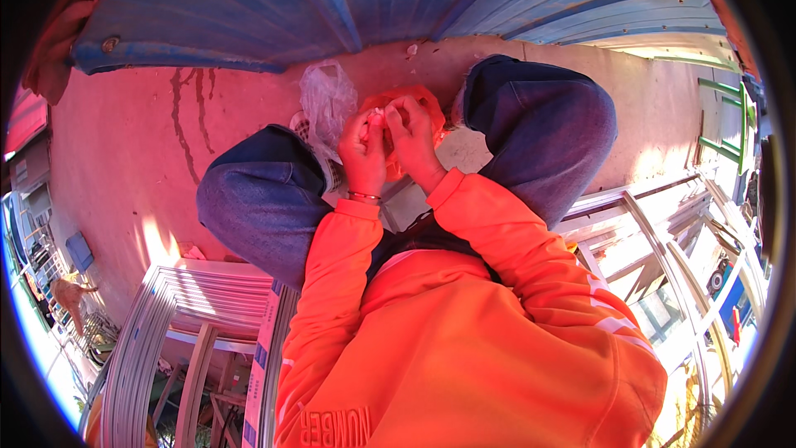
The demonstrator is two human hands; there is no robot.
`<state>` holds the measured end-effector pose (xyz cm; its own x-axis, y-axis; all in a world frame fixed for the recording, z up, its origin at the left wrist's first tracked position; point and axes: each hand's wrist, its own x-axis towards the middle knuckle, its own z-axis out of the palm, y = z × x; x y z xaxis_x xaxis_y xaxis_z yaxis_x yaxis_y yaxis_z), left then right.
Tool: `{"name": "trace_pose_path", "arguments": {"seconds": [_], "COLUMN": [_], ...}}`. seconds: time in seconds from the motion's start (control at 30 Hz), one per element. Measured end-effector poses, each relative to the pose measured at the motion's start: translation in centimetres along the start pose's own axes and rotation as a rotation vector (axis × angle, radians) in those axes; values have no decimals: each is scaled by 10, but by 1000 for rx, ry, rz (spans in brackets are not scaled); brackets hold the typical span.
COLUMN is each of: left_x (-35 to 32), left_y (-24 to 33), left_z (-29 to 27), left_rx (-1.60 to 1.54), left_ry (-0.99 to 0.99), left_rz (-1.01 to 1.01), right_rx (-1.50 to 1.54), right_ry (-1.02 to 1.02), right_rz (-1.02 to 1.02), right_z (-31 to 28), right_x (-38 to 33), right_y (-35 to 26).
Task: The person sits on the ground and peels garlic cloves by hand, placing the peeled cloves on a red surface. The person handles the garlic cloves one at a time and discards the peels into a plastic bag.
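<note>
Both hands meet between my bent knees, above an open red plastic bag (424, 99). My left hand (363, 153) pinches a small pale piece (378, 115) at its fingertips; its kind is too small to make out. Close beside it, my right hand (414, 141) has its thumb and fingers bent together in a pinch. Whether it grips the same piece or another is hidden by the fingers. What lies inside the red bag is mostly covered by my hands. A clear whitish plastic bag (328, 99) stands just left of the red one, near my shoe.
Ahead rises a blue corrugated metal sheet (398, 0). Stacked metal frames (149, 340) stand behind me on the left, and more pale frames (663, 257) lean on the right. Wet streaks (191, 108) mark the concrete floor (108, 158). A brown animal (70, 292) is at the far left.
</note>
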<state>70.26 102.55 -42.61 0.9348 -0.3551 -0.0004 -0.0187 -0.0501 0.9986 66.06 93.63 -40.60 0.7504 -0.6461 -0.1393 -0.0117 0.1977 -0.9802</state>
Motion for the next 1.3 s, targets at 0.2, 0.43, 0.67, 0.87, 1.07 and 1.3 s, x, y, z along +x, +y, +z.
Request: {"name": "trace_pose_path", "arguments": {"seconds": [0.2, 0.43, 0.67, 0.87, 1.07, 1.3], "left_x": [2, 11, 5, 4, 7, 8], "left_y": [16, 9, 4, 13, 14, 12], "left_z": [3, -10, -10, 0, -11, -12], "left_rx": [178, -277, -276, -278, -279, -213], "left_ry": [-32, -5, -90, -83, -67, -84], "left_rz": [141, -325, -256, -99, -237, -284], "right_rx": [-51, 135, -148, -160, 362, 67], "right_ry": [15, -172, -219, -106, -276, -245], "right_rz": [16, 320, 50, -160, 383, 296], "right_z": [-6, -18, -12, -10, -24, -25], "right_x": [3, 15, 15, 15, 20, 27], "right_y": [16, -10, -7, 3, -8, -12]}}
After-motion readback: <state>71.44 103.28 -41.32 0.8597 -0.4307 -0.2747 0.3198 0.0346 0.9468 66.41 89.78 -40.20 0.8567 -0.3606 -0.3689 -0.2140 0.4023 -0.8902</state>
